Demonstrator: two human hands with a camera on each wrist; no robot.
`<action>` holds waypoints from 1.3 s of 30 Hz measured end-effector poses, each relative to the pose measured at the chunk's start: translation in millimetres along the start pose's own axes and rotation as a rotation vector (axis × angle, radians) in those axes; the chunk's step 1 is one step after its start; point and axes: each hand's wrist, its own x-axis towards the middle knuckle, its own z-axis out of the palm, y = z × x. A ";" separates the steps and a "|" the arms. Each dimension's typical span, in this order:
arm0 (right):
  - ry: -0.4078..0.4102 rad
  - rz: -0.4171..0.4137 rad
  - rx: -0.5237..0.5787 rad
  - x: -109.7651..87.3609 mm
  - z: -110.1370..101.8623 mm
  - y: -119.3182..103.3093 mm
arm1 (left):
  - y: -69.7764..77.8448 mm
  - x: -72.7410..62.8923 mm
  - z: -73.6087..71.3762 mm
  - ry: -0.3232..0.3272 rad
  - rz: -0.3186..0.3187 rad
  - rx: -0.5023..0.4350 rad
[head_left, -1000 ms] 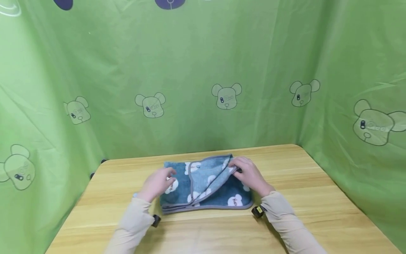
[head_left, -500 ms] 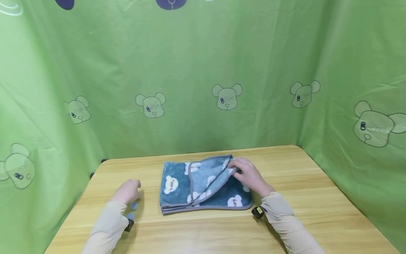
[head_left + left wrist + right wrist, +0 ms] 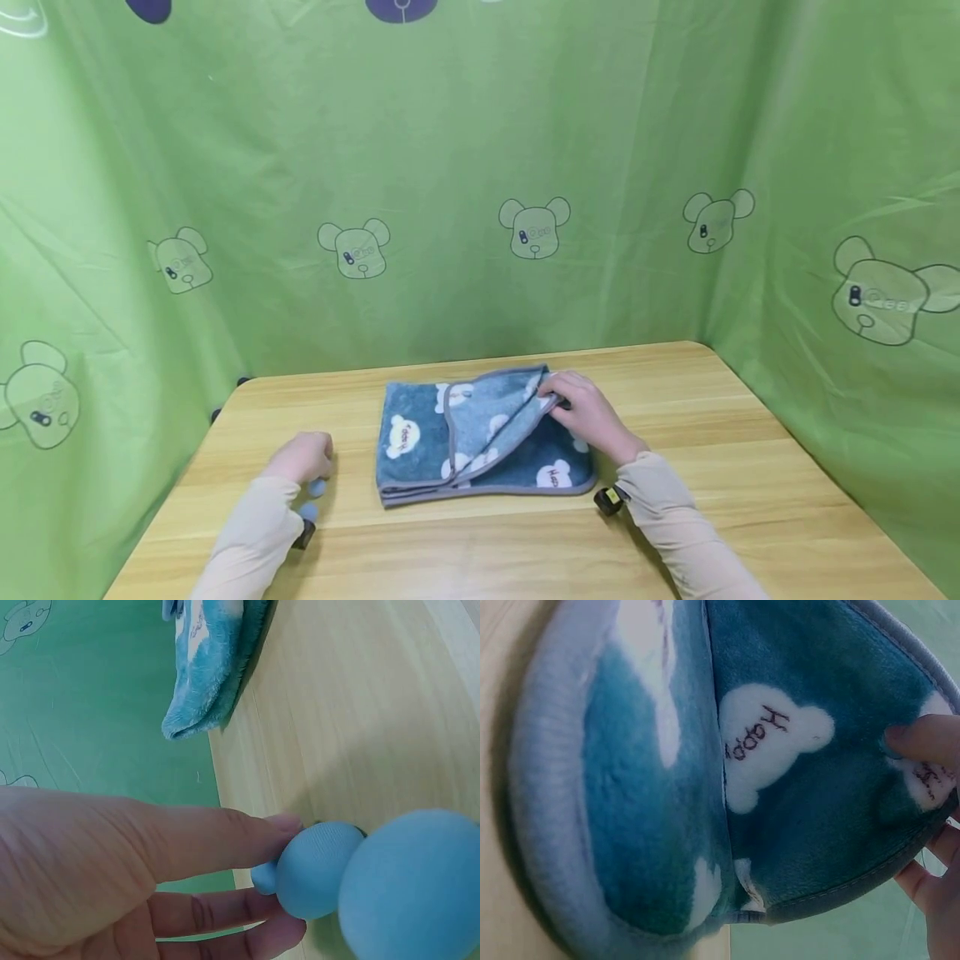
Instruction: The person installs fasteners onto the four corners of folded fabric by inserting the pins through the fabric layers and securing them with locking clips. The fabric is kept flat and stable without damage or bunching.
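Note:
A teal fleece blanket (image 3: pixel 427 479) with white bear patches and a grey-blue border lies folded in the middle of the table. My right hand (image 3: pixel 588 410) pinches the edge of its top layer and holds that flap raised, showing the layer inside; in the right wrist view the thumb (image 3: pixel 922 741) presses on the inner face. To the left of the blanket, my left hand (image 3: pixel 302 456) pinches a light blue thing of rounded, ball-like parts (image 3: pixel 319 870) between thumb and fingers. A large blue ball-like part (image 3: pixel 412 889) shows nearer the left wrist camera.
The wooden table (image 3: pixel 480 550) stands inside green curtains (image 3: pixel 450 125) printed with bear faces, close behind and at both sides. Black wrist cameras (image 3: pixel 609 500) hang low under both forearms, near the table.
My left hand has moved from the blanket's left side out to the left, to the light blue thing, and its fingers have drawn in. The right hand keeps holding the flap in place.

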 end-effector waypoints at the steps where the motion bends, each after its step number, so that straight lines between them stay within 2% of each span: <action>1: -0.001 0.002 0.001 -0.2 0.2 0.1 | 0.3 -0.2 0.1 -0.004 0.001 -0.005; 7: -0.005 0.007 0.007 -1.3 0.7 1.3 | 0.8 -0.2 0.6 0.005 0.016 -0.019; 15: -0.011 0.022 0.005 -1.2 -0.9 1.3 | 5.7 0.3 -8.7 0.073 0.043 -0.005; 20: -0.009 0.013 0.002 -1.3 -0.1 2.6 | 16.2 -1.4 -17.7 0.125 0.082 -0.009; 25: -0.006 0.017 -0.003 -3.3 1.5 5.4 | 36.2 -0.2 -28.5 0.194 0.150 0.021; 28: 0.005 0.017 -0.006 -4.8 2.6 6.8 | 50.5 3.0 -33.0 0.255 0.190 -0.002; 34: -0.013 0.005 0.005 -2.9 4.8 5.6 | 79.1 16.9 -27.7 0.427 0.243 -0.160; 39: -0.009 0.009 0.010 -3.4 3.3 3.9 | 112.4 32.8 -16.1 0.483 0.259 -0.318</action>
